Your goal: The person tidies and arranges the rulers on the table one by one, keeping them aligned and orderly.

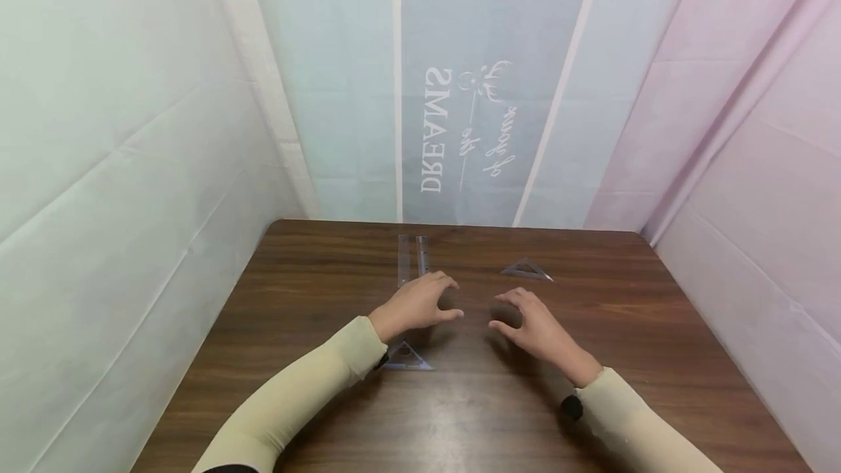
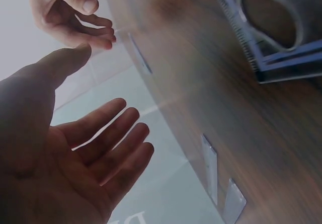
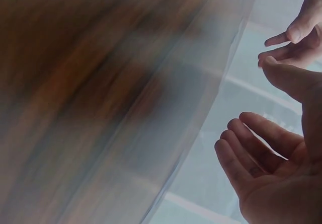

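Clear plastic rulers (image 1: 412, 258) lie at the worktop's (image 1: 657, 356) far edge, just beyond the left hand (image 1: 414, 305); both it and the right hand (image 1: 535, 327) are held empty, fingers loosely curled and spread. A hasty grab could send the rulers sliding off.

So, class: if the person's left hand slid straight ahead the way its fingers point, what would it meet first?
Probably the right hand: the left hand points its fingers across the table toward it, with only bare wood between. Depth is uncertain.
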Available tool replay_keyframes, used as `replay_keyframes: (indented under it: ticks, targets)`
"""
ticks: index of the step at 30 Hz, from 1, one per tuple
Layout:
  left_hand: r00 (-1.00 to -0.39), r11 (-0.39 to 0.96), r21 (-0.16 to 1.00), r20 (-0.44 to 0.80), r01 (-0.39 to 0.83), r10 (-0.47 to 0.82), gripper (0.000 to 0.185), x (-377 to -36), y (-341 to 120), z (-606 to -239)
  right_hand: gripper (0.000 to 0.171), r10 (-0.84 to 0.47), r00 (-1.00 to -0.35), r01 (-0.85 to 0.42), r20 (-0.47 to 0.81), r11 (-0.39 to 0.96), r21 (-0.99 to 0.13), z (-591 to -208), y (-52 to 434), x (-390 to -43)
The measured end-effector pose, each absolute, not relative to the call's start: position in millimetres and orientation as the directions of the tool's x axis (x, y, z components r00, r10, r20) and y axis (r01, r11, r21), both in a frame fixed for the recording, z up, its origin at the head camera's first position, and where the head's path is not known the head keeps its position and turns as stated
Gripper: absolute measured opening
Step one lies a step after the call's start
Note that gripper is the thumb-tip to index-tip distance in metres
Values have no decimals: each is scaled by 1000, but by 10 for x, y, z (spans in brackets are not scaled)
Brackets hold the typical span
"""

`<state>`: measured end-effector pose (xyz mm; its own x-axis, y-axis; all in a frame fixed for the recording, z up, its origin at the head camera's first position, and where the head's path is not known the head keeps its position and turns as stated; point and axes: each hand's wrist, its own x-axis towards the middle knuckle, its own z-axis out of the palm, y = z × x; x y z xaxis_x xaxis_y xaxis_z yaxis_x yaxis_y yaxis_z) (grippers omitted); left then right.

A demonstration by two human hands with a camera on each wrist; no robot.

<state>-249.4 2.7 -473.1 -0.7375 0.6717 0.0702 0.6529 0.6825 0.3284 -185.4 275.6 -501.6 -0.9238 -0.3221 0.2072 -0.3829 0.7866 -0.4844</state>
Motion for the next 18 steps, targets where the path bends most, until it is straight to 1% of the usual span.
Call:
replay_keyframes:
  ticks: [8,18]
  targets:
    - [-735,677,365,29,639,677,58,-2707,258,-4718,59,-269,-942,-333,199,808,-485,-5012,3029,-2020]
    - [-742,689,396,-28,608,670,57,-2906,552,-4785,62,-189,-971,-236,143,835,-497,-5021,3353,-2211]
